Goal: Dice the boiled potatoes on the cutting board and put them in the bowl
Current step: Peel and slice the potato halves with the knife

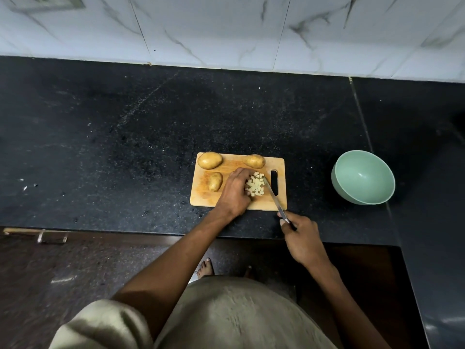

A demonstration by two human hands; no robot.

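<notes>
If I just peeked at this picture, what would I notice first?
Probably the wooden cutting board in the middle of the dark counter, where the left hand rests against a pile of little potato cubes and the right hand holds a knife beside them. Three whole potatoes wait on the board's far and left parts. To the right stands an empty pale green bowl.

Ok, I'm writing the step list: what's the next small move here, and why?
Probably carry the potato cubes to the green bowl, which looks empty. The left hand and the knife in the right hand already bracket the pile.
</notes>
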